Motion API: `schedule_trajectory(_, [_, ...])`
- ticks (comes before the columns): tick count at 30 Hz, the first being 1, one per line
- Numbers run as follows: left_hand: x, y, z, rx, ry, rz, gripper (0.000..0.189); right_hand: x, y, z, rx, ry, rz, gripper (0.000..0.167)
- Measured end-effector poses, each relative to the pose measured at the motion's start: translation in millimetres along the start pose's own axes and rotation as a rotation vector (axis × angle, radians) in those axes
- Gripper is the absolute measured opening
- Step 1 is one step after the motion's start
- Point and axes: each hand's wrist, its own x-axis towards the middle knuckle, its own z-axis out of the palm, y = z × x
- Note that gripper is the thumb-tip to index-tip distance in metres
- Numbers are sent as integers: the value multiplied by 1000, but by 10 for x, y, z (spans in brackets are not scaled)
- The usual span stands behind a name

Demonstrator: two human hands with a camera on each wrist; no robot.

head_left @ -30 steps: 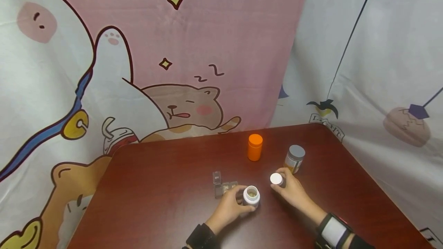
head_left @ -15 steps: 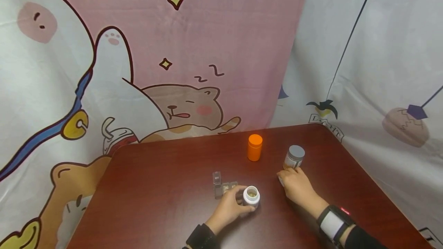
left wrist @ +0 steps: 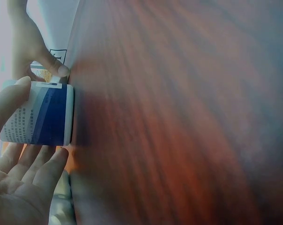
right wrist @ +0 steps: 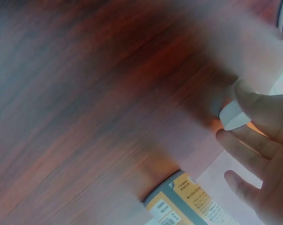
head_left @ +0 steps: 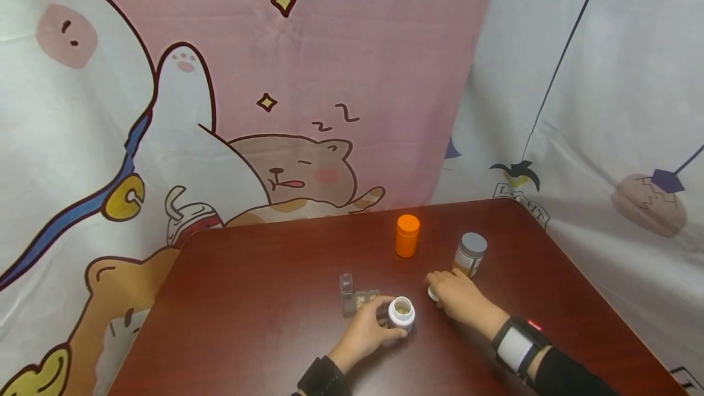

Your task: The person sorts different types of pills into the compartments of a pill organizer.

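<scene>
My left hand [head_left: 370, 326] grips a small white pill bottle [head_left: 402, 316] that stands uncapped on the table, with pale contents showing through its mouth. In the left wrist view the thumb lies on one side of the bottle's blue and white label [left wrist: 50, 115], the fingers on the other. Between thumb and fingers, my right hand [head_left: 459, 297] pinches a white bottle cap [right wrist: 234, 116] low at the tabletop. The head view shows only the cap's edge beyond the knuckles. Just left of the bottle sits a clear pill organizer [head_left: 348, 303], partly behind the left hand, with pale pieces inside.
An orange bottle [head_left: 407, 237] stands toward the back of the dark red-brown table [head_left: 264, 298]. Close beyond the right hand is a grey-lidded jar [head_left: 470, 252] with a yellow and white label. A printed cloth [head_left: 352, 47] hangs behind the table.
My right hand turned over with the cap, first swinging right toward the grey-lidded jar, then back left and down at the tabletop. The left hand and bottle keep their place.
</scene>
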Motion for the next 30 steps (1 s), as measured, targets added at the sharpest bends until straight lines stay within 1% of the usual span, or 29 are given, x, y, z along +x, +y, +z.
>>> schedule_trajectory(4, [2,-11,15,2,-1,4,61,-19,34,63,9,18,20,46])
schedule_trajectory(8, [10,-15,16,-1,-8,11,61,-29,67,67,30,10,40,45])
schedule_trajectory(11, [13,1,-4,18,-9,21,61,-21,76,51,73,-5,69,44])
schedule_trajectory(13, [3,18,-30,46,-6,27,61,-13,71,46,100,-19,90,43])
schedule_trajectory(16, [-31,56,-102,84,9,38,61,-7,48,51,140,-42,110,43])
schedule_trajectory(18, [-54,87,-171,112,31,52,61,-7,37,65,153,-48,117,42])
schedule_trajectory(22, [-82,150,-332,100,63,86,61,-11,32,76,161,-58,144,44])
schedule_trajectory(26, [-111,170,-472,88,97,93,61,1,11,41,154,-39,150,48])
schedule_trajectory(28, [-129,162,-523,104,117,90,63,30,-37,-10,185,-26,156,52])
schedule_trajectory(30, [-141,143,-561,98,130,81,64,81,-123,-88,268,-31,156,57])
